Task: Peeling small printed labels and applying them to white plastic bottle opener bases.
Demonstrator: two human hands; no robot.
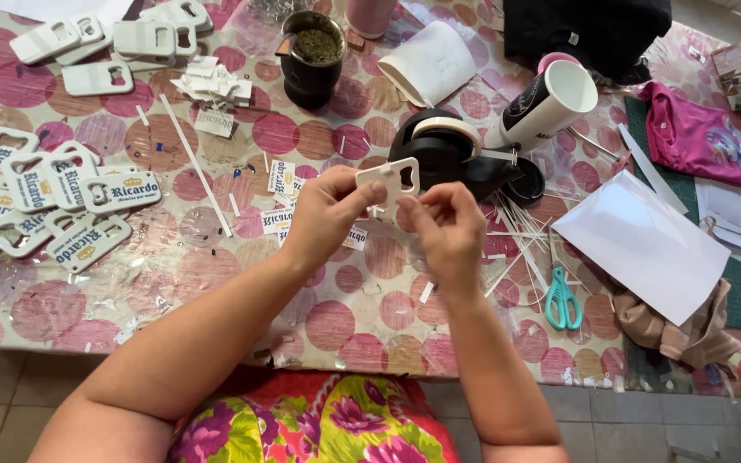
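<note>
- White tag (388, 178): held up above the dotted tablecloth (328, 317), between both hands, in front of the tape dispenser (446, 153).
- Printed tags (53, 201): spread at far left.
- Left hand (326, 213): fingers pinched on the tag's left edge.
- Right hand (444, 230): fingertips together at the tag's lower right.
- Scissors (563, 300): right of the hands, beside white sheet (641, 244).

White tag (390, 180): lower part hidden behind fingers (362, 195). Black bag (589, 30): cut off by top edge. Small labels (283, 180): too small to resolve.
</note>
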